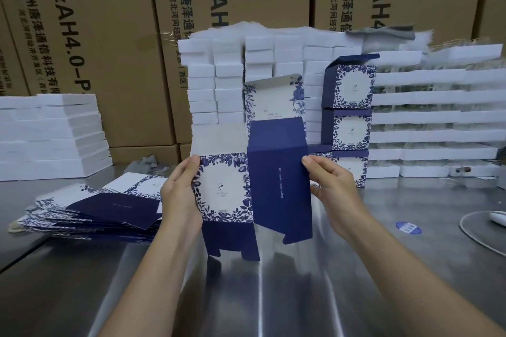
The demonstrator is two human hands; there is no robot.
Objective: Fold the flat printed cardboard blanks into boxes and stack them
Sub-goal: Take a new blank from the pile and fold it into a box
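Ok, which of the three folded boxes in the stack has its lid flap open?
The top box: its dark blue lid flap juts up, open. The middle box and the bottom box each lie under another box, with no raised flap.

A single wide-angle view from the person's head looks forward and down, close over the left hand (179,194) and right hand (332,191) holding the blank (276,180) at centre, with the table (273,295) stretching away below and the cartons (95,35) across the far top.

Navy, white-and-blue floral blank (254,186); white foam blocks (216,82)
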